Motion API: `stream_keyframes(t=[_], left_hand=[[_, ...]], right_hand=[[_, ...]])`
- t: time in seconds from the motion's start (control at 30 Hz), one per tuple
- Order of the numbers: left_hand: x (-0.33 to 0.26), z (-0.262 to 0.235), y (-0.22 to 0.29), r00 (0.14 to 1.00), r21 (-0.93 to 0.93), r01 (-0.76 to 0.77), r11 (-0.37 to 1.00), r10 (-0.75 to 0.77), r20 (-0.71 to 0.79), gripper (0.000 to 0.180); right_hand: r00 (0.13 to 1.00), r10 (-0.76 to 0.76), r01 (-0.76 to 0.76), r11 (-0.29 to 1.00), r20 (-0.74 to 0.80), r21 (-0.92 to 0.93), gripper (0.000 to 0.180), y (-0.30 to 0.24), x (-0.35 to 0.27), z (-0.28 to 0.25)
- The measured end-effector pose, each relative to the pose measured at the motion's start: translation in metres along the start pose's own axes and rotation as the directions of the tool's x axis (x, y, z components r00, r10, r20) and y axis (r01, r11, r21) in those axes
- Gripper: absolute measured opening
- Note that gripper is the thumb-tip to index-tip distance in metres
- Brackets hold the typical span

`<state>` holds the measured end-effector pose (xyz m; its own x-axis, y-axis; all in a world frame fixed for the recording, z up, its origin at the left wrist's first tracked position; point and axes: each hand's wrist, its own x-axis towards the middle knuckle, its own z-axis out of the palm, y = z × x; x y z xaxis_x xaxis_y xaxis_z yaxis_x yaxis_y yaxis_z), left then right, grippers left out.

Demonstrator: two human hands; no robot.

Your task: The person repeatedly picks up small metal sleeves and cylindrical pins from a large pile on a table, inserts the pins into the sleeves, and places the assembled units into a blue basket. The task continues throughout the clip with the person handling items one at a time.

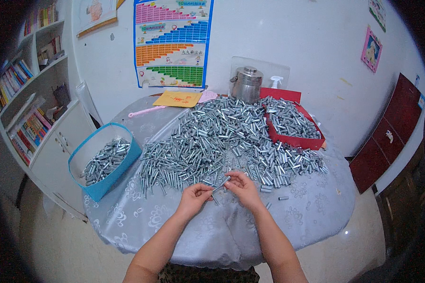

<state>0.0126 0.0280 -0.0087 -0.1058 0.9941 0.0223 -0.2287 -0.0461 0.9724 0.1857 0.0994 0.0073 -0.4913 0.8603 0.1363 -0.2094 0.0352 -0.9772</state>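
Near the front of the heap, my left hand [194, 198] and my right hand [243, 189] meet over a slim metal bolt [220, 184]. It lies slantwise between them, each hand pinching one end with thumb and fingers. Whether a sleeve is on it is too small to tell. Just beyond my hands spreads a large heap of loose metal bolts [174, 153], with short metal sleeves [281, 165] gathered toward its right side. One sleeve [283, 198] lies apart, to the right of my right hand.
A light blue box [97, 189] with metal pieces stands at the left. A red box [300, 141] of sleeves is at the back right. Behind the heap are a steel pot [246, 85], a yellow envelope [177, 99] and a pink-handled thing [146, 111]. A grey cloth [174, 236] covers the table.
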Motion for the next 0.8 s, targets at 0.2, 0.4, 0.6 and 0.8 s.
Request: stream_keyframes(t=[0.2,0.4,0.6,0.8], left_hand=[[-0.004,0.005,0.004,0.997,-0.143,-0.007,0.99,-0.004,-0.08,0.029],[-0.01,0.011,0.013,0.996,-0.291,0.042,0.956,-0.063,-0.065,0.043],[-0.012,0.015,0.016,0.998,-0.315,0.054,0.948,-0.064,-0.022,0.034],[-0.01,0.011,0.013,0.996,-0.202,0.083,0.976,-0.086,-0.005,0.02]], right_hand=[[0.996,0.066,-0.063,0.996,0.053,-0.059,0.025,0.004,-0.004,0.012],[0.997,0.067,-0.065,0.996,0.027,-0.055,0.022,0.005,-0.007,0.017],[0.995,0.092,-0.09,0.994,0.031,-0.058,0.024,-0.005,-0.008,0.017],[1.0,0.013,-0.009,0.974,0.014,-0.226,0.021,-0.009,-0.01,0.015]])
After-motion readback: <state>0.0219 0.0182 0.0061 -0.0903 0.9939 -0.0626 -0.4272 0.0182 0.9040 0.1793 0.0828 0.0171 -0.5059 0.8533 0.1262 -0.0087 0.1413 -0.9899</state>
